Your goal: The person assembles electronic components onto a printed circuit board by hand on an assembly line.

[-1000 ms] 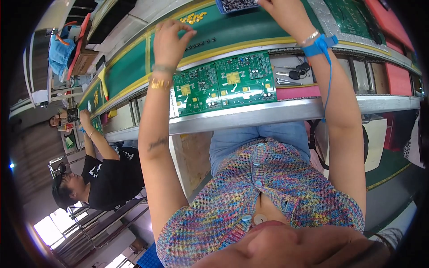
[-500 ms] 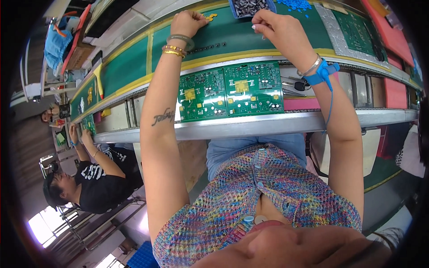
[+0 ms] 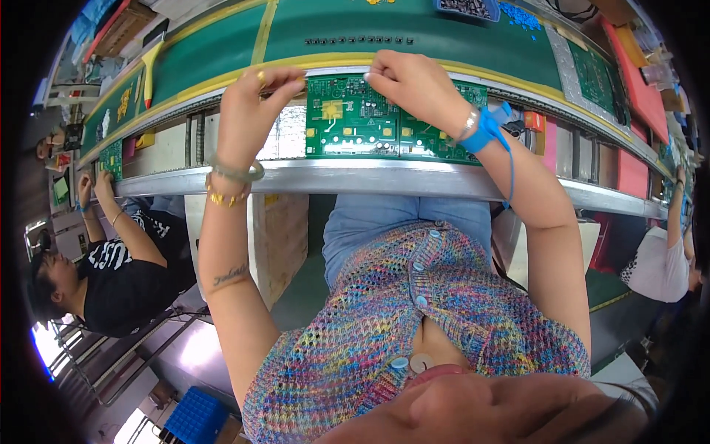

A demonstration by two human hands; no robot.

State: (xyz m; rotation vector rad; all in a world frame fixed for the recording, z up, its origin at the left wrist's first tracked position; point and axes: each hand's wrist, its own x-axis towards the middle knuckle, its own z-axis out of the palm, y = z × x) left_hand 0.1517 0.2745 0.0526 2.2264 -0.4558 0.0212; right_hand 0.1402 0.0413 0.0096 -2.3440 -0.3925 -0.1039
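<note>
Two green circuit boards (image 3: pixel 353 122) lie side by side on the rail in front of me, with yellow blocks and small parts on them. My left hand (image 3: pixel 255 103) is beside the left board's far left corner, thumb and forefinger pinched. A bit of yellow (image 3: pixel 260 78) shows at its fingers; whether it is a part or a ring I cannot tell. Over the boards' far edge, my right hand (image 3: pixel 410 85) is closed in a pinch, its fingertips above the left board. Whatever is in either pinch is too small to make out. A row of small black components (image 3: pixel 360 40) sits on the green mat beyond.
A blue tray (image 3: pixel 467 10) of dark components stands at the far edge, beside loose blue parts (image 3: pixel 521 16). Yellow parts (image 3: pixel 381 1) lie at the top. A metal rail (image 3: pixel 333 177) runs along my side. Co-workers sit to the left (image 3: pixel 126 251) and right (image 3: pixel 658 266).
Both hands have come back from the parts on the mat to the boards' far edge. The view has shifted, and the row of black components now shows fully.
</note>
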